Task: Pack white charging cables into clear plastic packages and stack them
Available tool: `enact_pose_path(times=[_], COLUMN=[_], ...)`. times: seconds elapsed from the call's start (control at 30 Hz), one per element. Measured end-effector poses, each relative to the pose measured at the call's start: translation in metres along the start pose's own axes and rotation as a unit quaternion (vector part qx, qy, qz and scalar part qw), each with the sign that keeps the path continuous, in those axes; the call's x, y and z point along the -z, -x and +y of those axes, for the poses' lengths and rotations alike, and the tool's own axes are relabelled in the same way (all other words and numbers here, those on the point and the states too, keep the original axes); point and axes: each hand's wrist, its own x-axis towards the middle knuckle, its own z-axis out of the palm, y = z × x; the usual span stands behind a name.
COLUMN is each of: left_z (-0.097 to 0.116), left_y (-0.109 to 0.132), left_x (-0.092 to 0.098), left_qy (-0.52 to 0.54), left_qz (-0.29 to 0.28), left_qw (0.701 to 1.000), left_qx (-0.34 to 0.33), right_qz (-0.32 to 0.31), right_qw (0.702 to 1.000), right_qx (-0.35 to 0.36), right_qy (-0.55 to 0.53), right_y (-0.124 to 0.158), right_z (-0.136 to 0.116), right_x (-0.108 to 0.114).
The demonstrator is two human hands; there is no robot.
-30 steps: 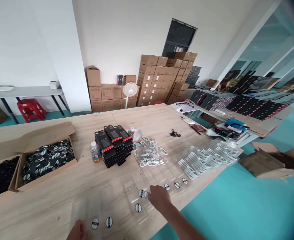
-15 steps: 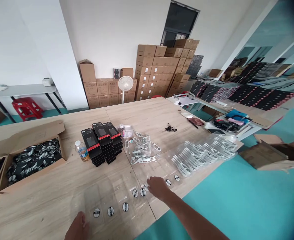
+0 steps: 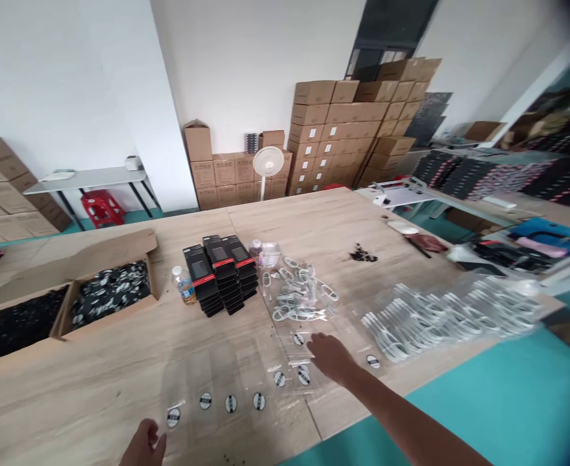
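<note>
Clear plastic bags lie overlapping in a row along the near side of the table, each with a round black-and-white label (image 3: 206, 400). At the row's left end, my left hand (image 3: 143, 444) is beside the outermost bag, thumb and curled fingers apart, holding nothing. My right hand (image 3: 333, 358) reaches over the row's right part, its fingers closed on what looks like the edge of a clear plastic bag (image 3: 308, 331). The fingertips partly hide the grip. Beyond that hand is a loose heap of white cables (image 3: 299, 294). To its right lie bagged white cables (image 3: 420, 320) in an overlapping row.
Stacked black retail boxes (image 3: 224, 272) stand mid-table beside a drink bottle (image 3: 184, 286). Open cartons (image 3: 112, 294) of small black-and-white pieces sit at left. Small black bits (image 3: 362, 254) lie farther back. The table's near right edge borders the teal floor (image 3: 483, 401).
The view has turned left, so the scene shifts right. My left hand has moved off the leftmost bag. Near my right hand, one labelled bag now lies out of line, farther back.
</note>
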Motion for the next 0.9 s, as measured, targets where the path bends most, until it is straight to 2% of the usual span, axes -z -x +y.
enact_pose_path(times=[0.13,0.27,0.33,0.43,0.53,0.6,0.67,0.77,0.9], left_z=[0.011,0.023,0.030,0.043,0.058,0.065,0.066,0.059,0.045], left_y=[0.000,-0.006,-0.008,-0.010,-0.014,-0.017,-0.019,-0.018,-0.013], left_x=[0.015,0.025,0.026,0.018,0.009,0.006,0.007,0.015,0.036], left_qy=[-0.033,-0.062,-0.079,-0.116,-0.148,-0.156,-0.159,-0.168,-0.195], left_qz=[0.004,-0.005,-0.029,-0.063,-0.074,-0.079,-0.086,-0.093,-0.098], left_qw=[0.999,0.998,0.996,0.990,0.985,0.983,0.982,0.979,0.971], left_qx=[0.014,-0.010,-0.032,-0.050,-0.049,-0.047,-0.049,-0.063,-0.098], right_qz=[0.024,0.012,0.000,-0.009,-0.011,-0.013,-0.019,-0.028,-0.039], right_qw=[0.997,0.991,0.986,0.977,0.967,0.962,0.959,0.954,0.936], right_qx=[-0.047,-0.051,-0.034,-0.013,0.000,0.001,-0.013,-0.068,-0.147], right_qy=[-0.055,-0.125,-0.162,-0.211,-0.253,-0.272,-0.283,-0.292,-0.318], right_y=[0.030,0.051,0.048,0.031,0.014,0.013,0.023,0.051,0.100], right_z=[-0.026,-0.094,-0.139,-0.204,-0.248,-0.260,-0.258,-0.240,-0.217], right_x=[0.008,-0.002,-0.009,-0.013,-0.013,-0.016,-0.024,-0.046,-0.082])
